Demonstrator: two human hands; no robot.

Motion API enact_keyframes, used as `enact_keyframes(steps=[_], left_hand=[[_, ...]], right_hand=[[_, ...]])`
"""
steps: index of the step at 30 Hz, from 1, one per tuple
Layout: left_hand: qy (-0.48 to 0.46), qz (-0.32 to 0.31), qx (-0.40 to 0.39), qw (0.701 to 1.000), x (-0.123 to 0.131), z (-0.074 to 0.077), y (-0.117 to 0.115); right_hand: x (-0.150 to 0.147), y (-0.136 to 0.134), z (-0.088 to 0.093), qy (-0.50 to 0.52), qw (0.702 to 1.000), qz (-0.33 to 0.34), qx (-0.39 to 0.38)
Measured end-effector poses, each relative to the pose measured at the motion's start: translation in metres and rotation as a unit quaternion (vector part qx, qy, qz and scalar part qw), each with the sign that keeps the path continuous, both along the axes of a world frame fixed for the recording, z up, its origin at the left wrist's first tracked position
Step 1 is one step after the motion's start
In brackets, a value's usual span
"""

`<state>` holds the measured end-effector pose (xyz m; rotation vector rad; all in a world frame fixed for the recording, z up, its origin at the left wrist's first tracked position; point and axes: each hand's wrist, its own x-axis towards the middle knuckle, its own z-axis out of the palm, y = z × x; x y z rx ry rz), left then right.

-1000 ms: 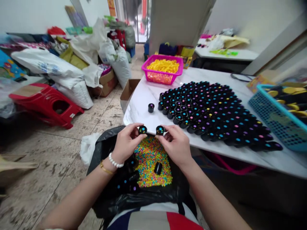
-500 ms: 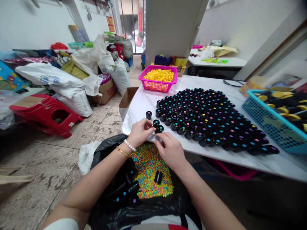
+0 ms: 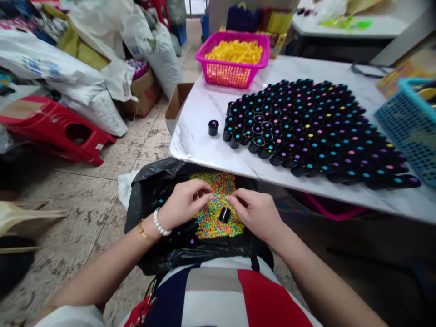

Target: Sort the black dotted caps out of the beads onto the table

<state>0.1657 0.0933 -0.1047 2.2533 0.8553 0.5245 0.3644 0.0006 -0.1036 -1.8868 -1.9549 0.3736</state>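
Both hands hover over small multicoloured beads (image 3: 218, 181) heaped in a container lined with a black plastic bag (image 3: 150, 175). My left hand (image 3: 185, 202), with a pearl bracelet and a gold bangle at the wrist, has its thumb and fingers curled but apart. Opposite it, my right hand (image 3: 257, 211) is also loosely curled, and no object shows in its fingers. Between them a black cap (image 3: 225, 215) lies tilted on the beads. More black caps with coloured dots lie at the container's left side, partly hidden by my left hand.
On the white marbled table (image 3: 194, 141) stand many black caps (image 3: 293, 131) in tight rows, and a lone cap (image 3: 213, 127) to their left. A pink basket (image 3: 233, 72) of yellow pieces and a blue basket (image 3: 405, 122) flank them. A red stool (image 3: 57, 127) is on the floor, left.
My hands have left the two caps at the table edge and come down over the beads. Those two caps now stand against the rows. The view has tilted downward.
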Motion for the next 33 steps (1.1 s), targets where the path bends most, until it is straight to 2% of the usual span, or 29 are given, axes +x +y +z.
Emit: enact_keyframes(steps=[3,5,7,9,12,14,17,19,22,24,30,33], left_hand=[[0.134,-0.051,0.065,0.988,-0.022,-0.015,-0.025],[0.188,-0.082,0.082,0.975,-0.029,-0.02,-0.033],[0.199,-0.106,0.068,0.972,-0.034,-0.019,-0.037],[0.176,-0.105,0.051,0.977,-0.038,-0.015,-0.039],[0.129,-0.056,0.051,0.989,-0.048,-0.01,-0.042],[0.122,-0.035,0.056,0.99,-0.055,-0.011,-0.046],[0.128,-0.046,0.051,0.989,-0.063,-0.018,-0.053],[0.129,-0.06,0.042,0.989,-0.064,-0.021,-0.056],[0.137,-0.056,0.039,0.988,-0.059,-0.022,-0.055],[0.144,-0.051,0.039,0.988,-0.052,-0.021,-0.053],[0.223,-0.047,0.073,0.971,-0.025,-0.023,-0.05],[0.257,-0.037,0.089,0.962,-0.021,-0.024,-0.049]], right_hand=[[-0.016,-0.015,-0.021,-0.139,0.977,-0.028,-0.159],[-0.027,-0.016,-0.029,-0.169,0.967,0.0,-0.19],[-0.032,-0.012,-0.031,-0.156,0.97,0.043,-0.182],[-0.032,-0.005,-0.029,-0.127,0.978,0.064,-0.155],[-0.025,0.003,-0.028,-0.09,0.988,0.037,-0.123],[-0.02,0.004,-0.03,-0.098,0.985,0.031,-0.14],[-0.011,-0.001,-0.032,-0.125,0.975,0.078,-0.166],[-0.003,-0.003,-0.031,-0.145,0.972,0.127,-0.133],[0.007,0.0,-0.03,-0.183,0.953,0.234,-0.063],[0.01,0.004,-0.031,-0.193,0.934,0.295,-0.06],[-0.009,0.004,-0.036,-0.238,0.913,0.322,-0.08],[-0.019,0.001,-0.038,-0.213,0.91,0.348,-0.077]])
